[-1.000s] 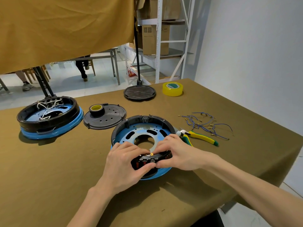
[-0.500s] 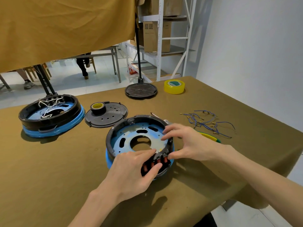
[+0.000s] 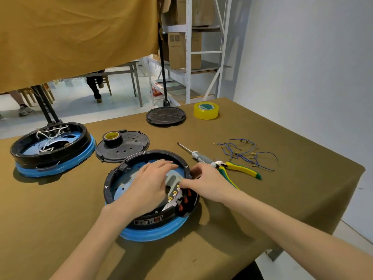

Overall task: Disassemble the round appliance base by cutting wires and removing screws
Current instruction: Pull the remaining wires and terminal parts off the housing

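A table (image 3: 282,199) draped in olive-brown cloth stands against a pale wall, with a mustard curtain hanging at upper left and white metal shelving holding cardboard boxes behind.

The round appliance base (image 3: 153,225), black-rimmed over a blue lower ring, sits at the near centre of the table, open side up. Both hands are at it. The left hand (image 3: 150,182) lies palm-down across the open interior, fingers extended and slightly spread, resting on the blue-grey inner plate; it grips nothing visible. The right hand (image 3: 207,183) is at the base's right rim, fingers curled inward toward the black terminal block with red parts (image 3: 184,201) on the near-right inner edge. Whether the fingertips actually pinch a part there cannot be told.

Just right of the base, touching or nearly touching the right hand, lie yellow-green pliers (image 3: 240,169) and a grey-handled screwdriver (image 3: 193,153), tip pointing away. Beyond them is a loose heap of cut blue wires (image 3: 246,153) with brass terminals.

Behind the base lies a black perforated cover (image 3: 129,147) with a roll of black tape (image 3: 112,137) on it. Farther back stand a black disc (image 3: 165,116) and a yellow tape roll (image 3: 206,110). At far left sits a second base (image 3: 54,156), white wires inside.
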{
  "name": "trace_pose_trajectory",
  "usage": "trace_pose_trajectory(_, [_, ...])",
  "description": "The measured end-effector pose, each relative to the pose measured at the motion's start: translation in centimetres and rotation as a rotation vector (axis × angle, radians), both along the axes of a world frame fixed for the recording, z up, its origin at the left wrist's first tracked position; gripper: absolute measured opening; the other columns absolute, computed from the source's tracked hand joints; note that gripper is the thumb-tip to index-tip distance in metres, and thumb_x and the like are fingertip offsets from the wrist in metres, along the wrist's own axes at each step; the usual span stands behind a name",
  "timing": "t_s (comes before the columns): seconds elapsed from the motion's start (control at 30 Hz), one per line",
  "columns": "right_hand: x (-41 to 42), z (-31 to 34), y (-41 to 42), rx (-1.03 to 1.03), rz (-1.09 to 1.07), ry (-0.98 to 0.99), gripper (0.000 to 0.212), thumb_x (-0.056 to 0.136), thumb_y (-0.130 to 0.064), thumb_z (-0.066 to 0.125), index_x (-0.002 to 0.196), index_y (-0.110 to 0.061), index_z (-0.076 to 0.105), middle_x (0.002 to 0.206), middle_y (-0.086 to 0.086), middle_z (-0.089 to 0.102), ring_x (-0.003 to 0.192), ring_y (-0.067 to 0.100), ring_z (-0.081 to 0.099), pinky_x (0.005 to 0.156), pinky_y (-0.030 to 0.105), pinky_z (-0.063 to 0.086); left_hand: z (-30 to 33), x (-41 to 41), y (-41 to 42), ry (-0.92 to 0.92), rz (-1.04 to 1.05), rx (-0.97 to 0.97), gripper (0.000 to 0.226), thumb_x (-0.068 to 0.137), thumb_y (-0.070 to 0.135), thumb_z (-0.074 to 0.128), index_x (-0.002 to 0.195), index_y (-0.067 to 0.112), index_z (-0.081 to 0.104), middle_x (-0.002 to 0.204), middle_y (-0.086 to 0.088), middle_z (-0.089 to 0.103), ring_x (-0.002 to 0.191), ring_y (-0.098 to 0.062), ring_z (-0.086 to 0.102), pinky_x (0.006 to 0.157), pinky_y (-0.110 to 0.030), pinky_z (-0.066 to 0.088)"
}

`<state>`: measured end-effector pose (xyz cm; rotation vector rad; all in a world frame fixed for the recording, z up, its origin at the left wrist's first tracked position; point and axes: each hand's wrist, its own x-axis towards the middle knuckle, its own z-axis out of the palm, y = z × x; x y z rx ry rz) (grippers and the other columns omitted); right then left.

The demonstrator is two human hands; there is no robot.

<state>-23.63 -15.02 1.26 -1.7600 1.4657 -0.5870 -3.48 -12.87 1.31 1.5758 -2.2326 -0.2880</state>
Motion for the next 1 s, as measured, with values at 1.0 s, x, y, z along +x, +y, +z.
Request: trace_pose_trajectory(1.0, [-0.5,-0.4,0.5,-0.381,0.178,0.175,0.025,0.089,-0.053,0.063,0.097,-0.032,0.074,0.063,-0.009,0.06,0.057,0.007,0.052,0.05,0.023,0.036,-0.3,1.1,-3.0,-0.061,-0.154,-0.05,0.033,0.089,0.056,0.069,0.119,0.042,0.063,0.106,0.022,0.068,0.093,0.001,0.061,0.077,-0.029,0.055])
